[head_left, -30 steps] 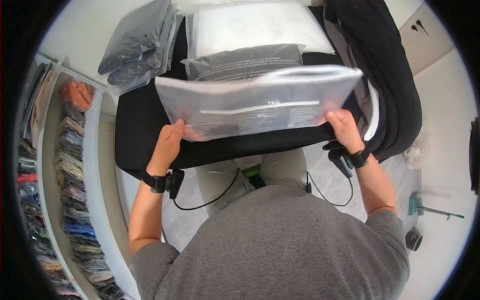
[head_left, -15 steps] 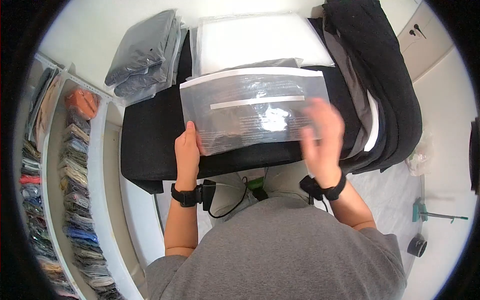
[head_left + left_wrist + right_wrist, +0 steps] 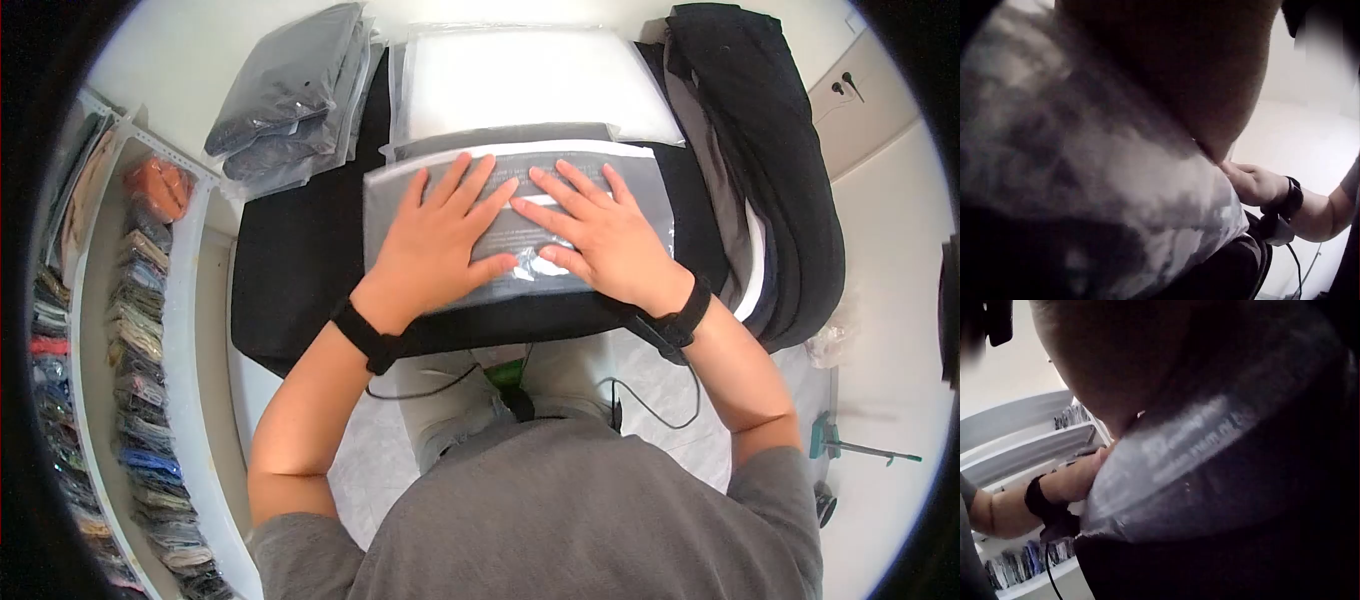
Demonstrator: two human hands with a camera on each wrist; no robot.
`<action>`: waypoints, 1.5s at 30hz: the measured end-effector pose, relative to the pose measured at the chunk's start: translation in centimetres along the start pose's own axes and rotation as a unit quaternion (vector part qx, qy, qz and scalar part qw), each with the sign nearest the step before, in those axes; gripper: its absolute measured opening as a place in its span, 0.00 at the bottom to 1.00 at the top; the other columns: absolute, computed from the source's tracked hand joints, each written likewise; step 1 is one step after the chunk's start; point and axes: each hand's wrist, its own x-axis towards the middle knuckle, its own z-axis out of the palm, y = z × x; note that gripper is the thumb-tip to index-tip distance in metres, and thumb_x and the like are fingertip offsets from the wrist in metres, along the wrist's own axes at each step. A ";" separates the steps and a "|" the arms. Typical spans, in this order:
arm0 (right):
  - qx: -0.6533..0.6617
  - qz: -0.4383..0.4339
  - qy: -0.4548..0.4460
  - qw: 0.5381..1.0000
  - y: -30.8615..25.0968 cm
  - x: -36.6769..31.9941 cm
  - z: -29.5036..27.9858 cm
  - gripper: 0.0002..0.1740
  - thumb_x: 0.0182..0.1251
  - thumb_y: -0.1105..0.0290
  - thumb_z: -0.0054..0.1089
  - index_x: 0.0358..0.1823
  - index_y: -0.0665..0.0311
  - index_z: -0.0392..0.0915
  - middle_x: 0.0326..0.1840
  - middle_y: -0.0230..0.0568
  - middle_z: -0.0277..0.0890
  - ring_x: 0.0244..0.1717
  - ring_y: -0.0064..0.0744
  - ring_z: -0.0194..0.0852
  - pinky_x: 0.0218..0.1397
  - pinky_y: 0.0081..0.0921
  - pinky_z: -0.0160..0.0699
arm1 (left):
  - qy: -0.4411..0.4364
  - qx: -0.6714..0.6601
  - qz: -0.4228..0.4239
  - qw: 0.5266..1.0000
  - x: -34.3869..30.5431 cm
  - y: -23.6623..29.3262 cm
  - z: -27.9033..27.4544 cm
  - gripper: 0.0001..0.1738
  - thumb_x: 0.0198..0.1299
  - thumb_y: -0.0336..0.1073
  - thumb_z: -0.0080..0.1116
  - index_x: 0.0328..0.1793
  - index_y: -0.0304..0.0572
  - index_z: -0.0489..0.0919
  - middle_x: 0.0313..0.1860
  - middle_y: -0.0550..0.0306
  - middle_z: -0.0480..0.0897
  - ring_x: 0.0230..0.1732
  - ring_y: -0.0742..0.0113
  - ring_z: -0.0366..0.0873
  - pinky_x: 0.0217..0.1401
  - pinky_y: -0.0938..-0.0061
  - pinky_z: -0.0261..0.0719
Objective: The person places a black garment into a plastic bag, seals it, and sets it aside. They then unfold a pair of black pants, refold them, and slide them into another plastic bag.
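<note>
A clear plastic garment bag with printed lines, a white strip along its far edge and grey cloth inside lies flat on the black-covered table. My left hand rests palm down on its left half, fingers spread and pointing away from me. On the right half lies my right hand, also flat with spread fingers; the two index fingertips nearly meet at the middle. Close up in the left wrist view, the bag's shiny film runs under the dark palm. Faint print shows on the film in the right wrist view.
Behind the bag lies a white packaged stack. Grey bagged garments are piled at the back left, and black folded cloth lies along the right side. A shelf full of packed clothes stands at the left.
The bag, held up and tilted between both hands a second ago, now lies flat on the table. The right hand let go first, then the left; both now rest on top of it.
</note>
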 end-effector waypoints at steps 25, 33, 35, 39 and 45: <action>0.228 0.057 -0.156 0.959 2.4 0.8 2.1 0.30 0.61 0.55 0.57 0.67 0.40 0.67 0.77 0.34 0.48 0.78 0.45 0.36 0.75 0.60 0.30 | -0.112 -0.186 -0.059 0.974 0.0 -1.9 3.4 0.45 0.54 0.64 0.53 0.74 0.49 0.60 0.77 0.44 0.48 0.77 0.42 0.40 0.72 0.37 0.36; 0.192 0.036 -0.126 0.972 2.4 0.5 2.6 0.30 0.62 0.53 0.56 0.68 0.40 0.65 0.77 0.35 0.48 0.78 0.46 0.37 0.73 0.60 0.35 | -0.092 -0.198 -0.061 0.974 -0.2 -1.9 3.8 0.43 0.54 0.61 0.56 0.73 0.51 0.61 0.77 0.46 0.49 0.78 0.45 0.40 0.72 0.36 0.37; 0.197 0.034 -0.124 0.972 2.1 0.2 2.7 0.31 0.62 0.55 0.56 0.68 0.41 0.64 0.77 0.36 0.46 0.78 0.47 0.35 0.73 0.62 0.32 | -0.086 -0.194 -0.053 0.976 -0.4 -2.0 3.9 0.43 0.54 0.60 0.56 0.73 0.51 0.60 0.77 0.46 0.49 0.78 0.45 0.40 0.72 0.37 0.38; 0.148 0.021 -0.074 0.986 1.2 -0.3 2.8 0.32 0.63 0.53 0.55 0.69 0.44 0.63 0.77 0.37 0.47 0.77 0.48 0.39 0.73 0.61 0.35 | -0.081 -0.185 -0.045 0.978 -0.6 -1.9 3.6 0.44 0.55 0.58 0.58 0.74 0.51 0.58 0.77 0.45 0.49 0.78 0.44 0.40 0.72 0.37 0.39; 0.035 0.082 0.002 0.996 -0.1 -1.2 0.9 0.32 0.61 0.52 0.56 0.68 0.48 0.64 0.73 0.38 0.55 0.75 0.46 0.47 0.72 0.56 0.42 | -0.100 -0.155 -0.038 0.982 -0.3 -1.6 2.1 0.45 0.56 0.61 0.55 0.75 0.49 0.56 0.77 0.42 0.48 0.78 0.43 0.40 0.73 0.40 0.40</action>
